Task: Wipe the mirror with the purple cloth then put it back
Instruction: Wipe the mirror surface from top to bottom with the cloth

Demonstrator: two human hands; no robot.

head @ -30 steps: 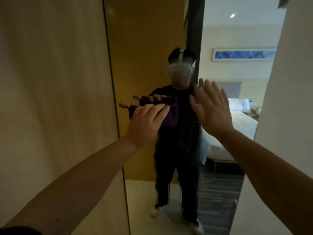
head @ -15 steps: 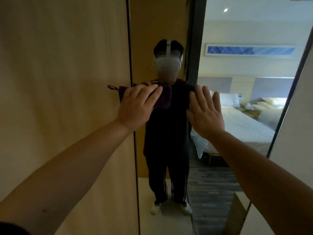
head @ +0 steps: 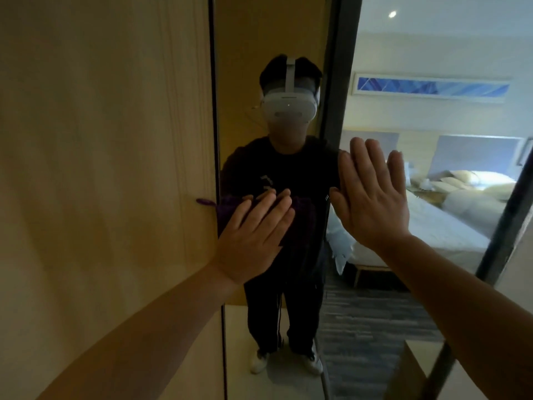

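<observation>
A tall mirror [head: 375, 313] with a dark frame stands in front of me and reflects a person in dark clothes with a white headset. My left hand [head: 253, 238] lies flat on the purple cloth [head: 227, 210] and presses it against the glass near the mirror's left edge. A small purple loop of the cloth sticks out to the left over the wooden panel. Most of the cloth is hidden under my palm. My right hand [head: 372, 197] is held up flat with fingers apart, at or close to the glass, holding nothing.
A light wooden wall panel [head: 101, 168] fills the left side, flush with the mirror's edge. The mirror reflects a bedroom with a white bed, pillows, grey carpet and a blue picture. A pale wall [head: 516, 298] borders the mirror on the right.
My left hand has slid the cloth downward on the glass from chest height to lower. My right hand has stayed raised beside it. The view has shifted to the right.
</observation>
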